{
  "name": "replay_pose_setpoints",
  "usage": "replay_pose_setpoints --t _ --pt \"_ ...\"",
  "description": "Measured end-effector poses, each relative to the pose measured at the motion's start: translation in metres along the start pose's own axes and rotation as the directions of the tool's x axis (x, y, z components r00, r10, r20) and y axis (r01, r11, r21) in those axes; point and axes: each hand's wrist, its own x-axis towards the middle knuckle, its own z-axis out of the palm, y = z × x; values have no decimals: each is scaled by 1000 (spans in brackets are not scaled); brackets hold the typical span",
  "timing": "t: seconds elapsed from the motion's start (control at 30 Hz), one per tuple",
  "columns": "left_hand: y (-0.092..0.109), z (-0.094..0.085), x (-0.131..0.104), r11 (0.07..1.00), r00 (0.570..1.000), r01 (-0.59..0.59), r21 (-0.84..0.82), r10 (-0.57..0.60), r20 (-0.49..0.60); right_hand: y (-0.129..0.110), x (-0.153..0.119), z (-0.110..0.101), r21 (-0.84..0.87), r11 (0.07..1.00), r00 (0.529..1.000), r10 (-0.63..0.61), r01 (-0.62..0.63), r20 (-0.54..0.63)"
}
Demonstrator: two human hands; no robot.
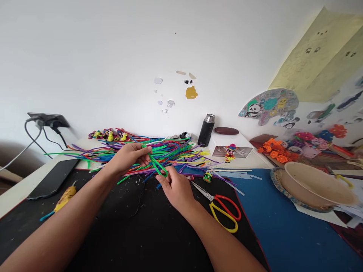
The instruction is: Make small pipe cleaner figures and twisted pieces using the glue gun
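Observation:
Green pipe cleaners (155, 163), bent into a narrow loop, stretch between my two hands above the black mat. My left hand (133, 155) pinches their upper end between thumb and fingers. At the lower, rounded end, my right hand (177, 187) has its fingers closed on the loop. Just behind both hands spreads a heap of pipe cleaners (176, 151) in many colours. Scissors (217, 204) with one red and one yellow handle lie to the right of my right hand. A small green figure piece (208, 176) sits near their tips.
A black phone (53, 179) and a yellow glue-gun-like tool (65, 198) lie at left. Behind the heap stand a black thermos (206, 130) and a white box (244, 141) with a small figure before it. A beige bowl (314, 185) stands at right. A power strip (49, 120) is by the wall.

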Motion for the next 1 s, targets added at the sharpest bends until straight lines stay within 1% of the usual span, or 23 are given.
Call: replay_pose_setpoints --t 0.13,0.37,0.53,0.8,1.0 --pt "-2 0 1 1000 1000 -1 -12 1 14 -2 1 -2 -49 999 999 -2 3 35" --pt "-3 -1 2 1000 1000 -4 -8 4 -12 -2 0 -3 -95 995 997 -12 19 72" --pt "-4 -2 3 1000 1000 7 -18 -7 23 -3 0 -2 -110 993 997 -21 30 78" --pt "-5 -3 3 1000 1000 -6 3 6 24 1 1 1 -145 989 996 -21 32 82" --pt "-5 -2 3 999 1000 8 -36 -7 25 4 2 4 -128 991 997 -20 30 79"
